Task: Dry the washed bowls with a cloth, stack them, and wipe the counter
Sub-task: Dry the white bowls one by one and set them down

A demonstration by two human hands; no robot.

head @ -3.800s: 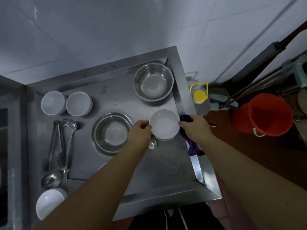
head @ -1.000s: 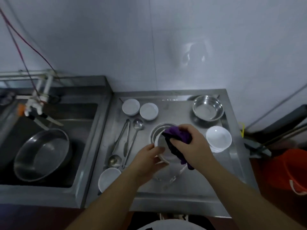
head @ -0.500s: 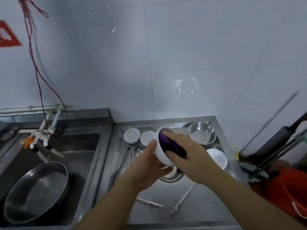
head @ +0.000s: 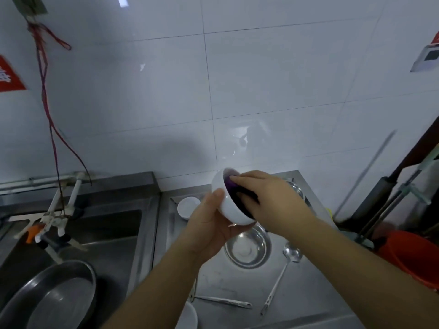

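My left hand (head: 209, 224) grips a white bowl (head: 230, 207) from below, thumb on its rim, and holds it tilted above the steel counter (head: 308, 293). My right hand (head: 268, 198) presses a purple cloth (head: 231, 185) inside the bowl, fingers curled over it. Another white bowl (head: 188, 206) stands at the back of the counter. A further white bowl (head: 190, 317) shows at the front edge, partly behind my left arm.
A steel bowl (head: 247, 248) sits under the held bowl, another steel bowl (head: 297, 189) behind my right hand. A ladle (head: 282, 274) and tongs (head: 221, 300) lie on the counter. Left is a sink with a steel basin (head: 54, 298) and tap (head: 50, 224). An orange bucket (head: 413, 255) stands at right.
The bowl and both hands rose higher above the counter while the right hand kept the cloth moving inside it. The view tilted up toward the wall.
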